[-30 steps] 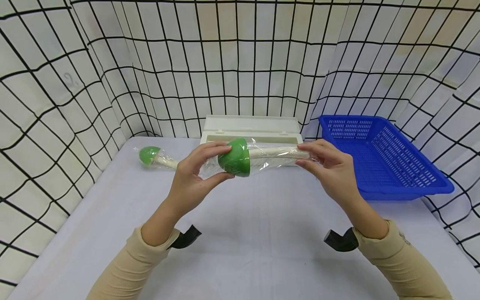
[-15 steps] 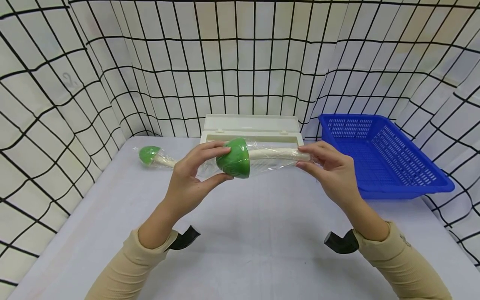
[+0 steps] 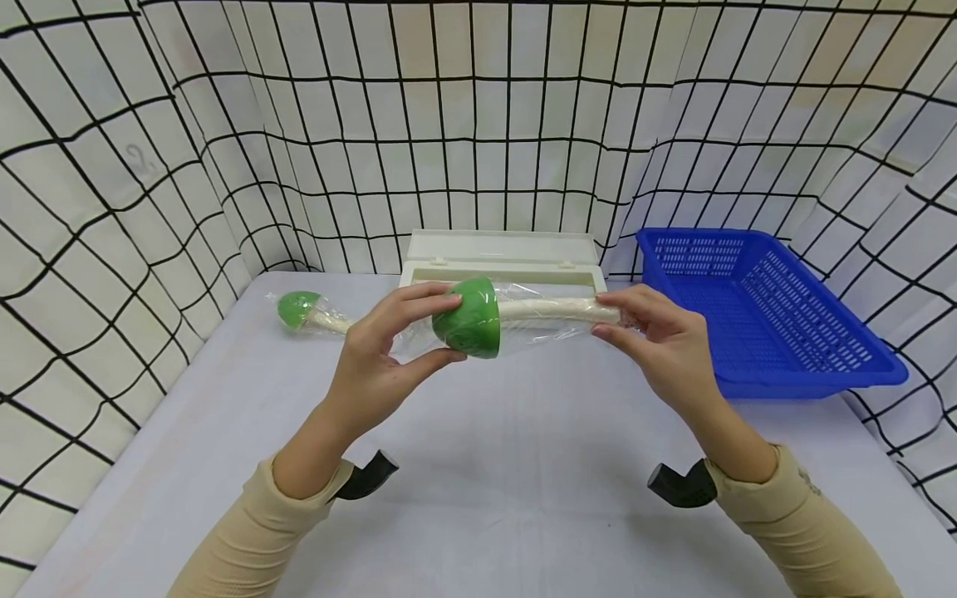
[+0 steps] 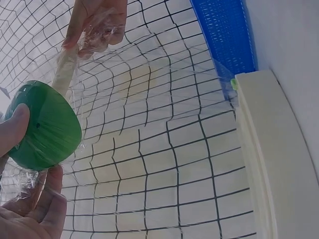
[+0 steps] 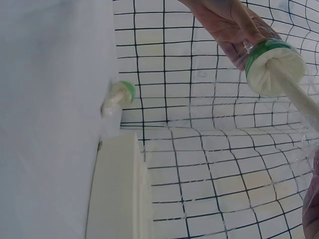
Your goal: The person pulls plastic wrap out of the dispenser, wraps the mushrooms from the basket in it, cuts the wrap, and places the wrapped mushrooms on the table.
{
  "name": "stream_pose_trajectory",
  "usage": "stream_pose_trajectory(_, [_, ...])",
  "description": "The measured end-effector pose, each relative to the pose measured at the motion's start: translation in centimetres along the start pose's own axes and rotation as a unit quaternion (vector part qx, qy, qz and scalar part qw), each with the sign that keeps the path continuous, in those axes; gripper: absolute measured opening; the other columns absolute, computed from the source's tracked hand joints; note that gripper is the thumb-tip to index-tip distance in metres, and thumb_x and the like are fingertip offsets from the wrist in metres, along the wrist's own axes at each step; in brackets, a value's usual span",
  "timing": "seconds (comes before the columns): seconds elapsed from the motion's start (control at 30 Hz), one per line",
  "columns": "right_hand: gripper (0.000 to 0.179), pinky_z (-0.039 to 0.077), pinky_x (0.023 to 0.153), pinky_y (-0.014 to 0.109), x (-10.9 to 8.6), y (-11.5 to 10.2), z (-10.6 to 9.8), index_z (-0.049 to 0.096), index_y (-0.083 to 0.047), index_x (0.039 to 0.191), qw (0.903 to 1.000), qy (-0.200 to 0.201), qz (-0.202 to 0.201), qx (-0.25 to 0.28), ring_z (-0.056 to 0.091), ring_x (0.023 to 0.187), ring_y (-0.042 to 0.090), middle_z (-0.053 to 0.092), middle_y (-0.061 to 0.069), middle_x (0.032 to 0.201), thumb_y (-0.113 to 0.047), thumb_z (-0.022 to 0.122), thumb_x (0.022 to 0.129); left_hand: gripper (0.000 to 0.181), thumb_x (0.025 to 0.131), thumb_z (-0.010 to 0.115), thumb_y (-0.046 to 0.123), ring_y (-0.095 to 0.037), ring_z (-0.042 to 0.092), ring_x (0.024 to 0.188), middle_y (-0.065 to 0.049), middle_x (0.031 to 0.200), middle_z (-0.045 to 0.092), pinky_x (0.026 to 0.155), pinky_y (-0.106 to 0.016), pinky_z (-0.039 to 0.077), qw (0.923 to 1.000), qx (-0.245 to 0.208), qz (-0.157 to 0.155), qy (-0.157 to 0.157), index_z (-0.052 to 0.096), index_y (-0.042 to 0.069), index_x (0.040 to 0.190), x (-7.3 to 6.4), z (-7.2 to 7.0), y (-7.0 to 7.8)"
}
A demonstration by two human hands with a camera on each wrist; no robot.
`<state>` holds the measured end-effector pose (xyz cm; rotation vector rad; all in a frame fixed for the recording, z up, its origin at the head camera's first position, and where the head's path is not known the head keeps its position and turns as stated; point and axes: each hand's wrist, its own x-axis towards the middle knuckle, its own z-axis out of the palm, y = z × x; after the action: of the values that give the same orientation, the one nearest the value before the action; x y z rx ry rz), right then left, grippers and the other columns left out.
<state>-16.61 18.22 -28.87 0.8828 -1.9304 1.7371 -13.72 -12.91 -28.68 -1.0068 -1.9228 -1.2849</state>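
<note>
White case (image 3: 501,247): smooth, plastic-looking. Right of case: basket (image 3: 792,384), smooth plastic. Before case: mushroom-shaped item (image 3: 534,311), glossy cap (image 3: 471,320), crinkled clear film (image 3: 531,334).

Mushroom-shaped object (image 3: 532,311), encased in clear, crinkled film (image 3: 523,332). Domed, glossy green cap (image 3: 469,320), whitish on the underside; long, slender, off-white stem (image 3: 557,311). Held nearly level above the surface (image 3: 493,490), cap to the left, stem to the right; pinched at the cap by the left grip (image 3: 380,345), at the stem's end by the right grip (image 3: 665,336).
</note>
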Motion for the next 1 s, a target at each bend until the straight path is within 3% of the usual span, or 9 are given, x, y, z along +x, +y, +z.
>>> stream_pose_trajectory(0.23, [0.027, 0.051, 0.076, 0.016, -0.1, 0.2, -0.2, 0.077, -0.001, 0.113, 0.9998, -0.015, -0.007, -0.008, 0.053, 0.089, 0.017, 0.071, -0.002, 0.104, -0.007, 0.081, 0.087, 0.062, 0.066, 0.086, -0.020, -0.022, 0.060, 0.123, -0.018, 0.129, 0.064, 0.104, -0.033, 0.049, 0.9999, 0.011, -0.009, -0.004, 0.066, -0.004, 0.123, -0.1, 0.0, -0.1])
stream_pose_trajectory(0.5, [0.026, 0.051, 0.071, 0.017, -0.2, 0.1, -0.5, 0.078, 0.000, 0.111, 0.9979, -0.051, -0.014, -0.037, 0.054, 0.083, 0.015, 0.071, -0.005, 0.097, -0.002, 0.082, 0.085, 0.063, 0.065, 0.088, -0.019, -0.021, 0.059, 0.125, -0.016, 0.128, 0.065, 0.107, -0.035, 0.047, 0.9989, -0.007, -0.040, -0.023, 0.068, -0.003, 0.122, -0.8, -0.4, 0.0])
stream_pose_trajectory(0.7, [0.026, 0.051, 0.064, 0.017, -0.4, -0.3, -0.9, 0.075, 0.008, 0.108, 0.9955, -0.073, 0.011, -0.059, 0.062, 0.080, 0.011, 0.073, -0.006, 0.097, 0.002, 0.082, 0.084, 0.066, 0.065, 0.089, -0.017, -0.020, 0.060, 0.124, -0.012, 0.129, 0.066, 0.106, -0.035, 0.048, 0.9974, -0.013, -0.057, -0.042, 0.067, 0.000, 0.125, -1.1, -0.5, -0.1])
stream_pose_trajectory(0.83, [0.026, 0.056, 0.062, 0.018, -0.5, -0.4, -1.1, 0.072, 0.011, 0.110, 0.9922, -0.096, 0.035, -0.071, 0.069, 0.075, 0.010, 0.074, -0.008, 0.100, 0.005, 0.080, 0.085, 0.066, 0.068, 0.090, -0.011, -0.018, 0.062, 0.120, -0.007, 0.129, 0.067, 0.104, -0.037, 0.050, 0.9937, -0.004, -0.094, -0.061, 0.067, 0.003, 0.128, -1.3, -0.6, 0.0])
stream_pose_trajectory(1.0, [0.026, 0.055, 0.058, 0.018, -0.7, 0.0, -1.1, 0.072, 0.008, 0.112, 0.9890, -0.127, 0.035, -0.068, 0.071, 0.069, 0.012, 0.074, -0.006, 0.096, 0.007, 0.078, 0.087, 0.063, 0.073, 0.092, 0.001, -0.017, 0.063, 0.119, 0.001, 0.130, 0.067, 0.101, -0.046, 0.052, 0.9830, 0.020, -0.161, -0.086, 0.068, 0.011, 0.131, -1.5, -0.8, 0.3])
